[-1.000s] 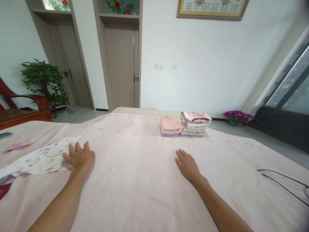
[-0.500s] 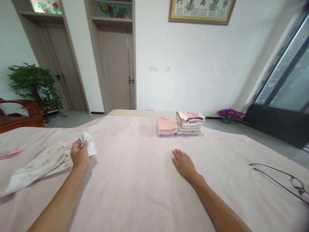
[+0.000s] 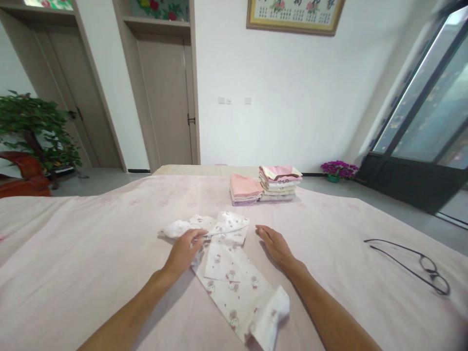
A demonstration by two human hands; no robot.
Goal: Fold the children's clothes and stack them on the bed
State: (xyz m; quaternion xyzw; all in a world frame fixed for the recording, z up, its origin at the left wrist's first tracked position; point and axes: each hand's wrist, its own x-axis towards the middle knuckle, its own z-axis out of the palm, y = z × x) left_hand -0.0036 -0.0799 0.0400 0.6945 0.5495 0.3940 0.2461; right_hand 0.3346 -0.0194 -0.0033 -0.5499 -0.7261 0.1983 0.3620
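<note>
A small white garment [image 3: 228, 265] with a cartoon print lies crumpled on the pink bed sheet [image 3: 91, 243] in front of me. My left hand [image 3: 185, 251] rests on its upper part, fingers curled around the cloth. My right hand [image 3: 274, 246] lies flat and open on the sheet just right of the garment, touching nothing else. Two stacks of folded clothes sit farther back: a pink stack [image 3: 244, 190] and a taller mixed stack [image 3: 280, 183] beside it.
A pair of black glasses [image 3: 413, 263] lies on the sheet at the right. Beyond the bed are two doors, a potted green plant [image 3: 32, 129], a red wooden chair [image 3: 22, 175], purple flowers [image 3: 338, 170] and a large window at right.
My left hand took hold of the white garment at the far left and dragged it to the middle, in front of me. My right hand has stayed flat in place.
</note>
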